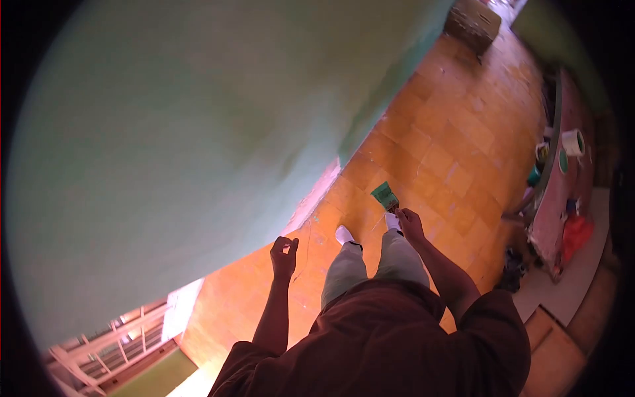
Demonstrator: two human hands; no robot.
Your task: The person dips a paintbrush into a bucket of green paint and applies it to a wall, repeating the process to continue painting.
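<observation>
My right hand (411, 223) is closed round the handle of a paintbrush (383, 195), whose wide head is coated in green and points away from me above the floor. My left hand (284, 256) hangs close to the green wall (198, 132), fingers curled into a pinch. A small pale spot shows between its thumb and fingers; whether that is an object or a gap, I cannot make out. A thin dark line, like a thread or wire, runs beside this hand. The wall carries a darker green band along its lower edge and a bare pinkish patch (319, 192).
Orange floor tiles (456, 139) stretch ahead beside the wall. A box (473, 25) stands at the far end. On the right, a pinkish table (562, 205) bears a white roll (573, 143) and a red bag (577, 235). A window grille (112, 347) shows at lower left.
</observation>
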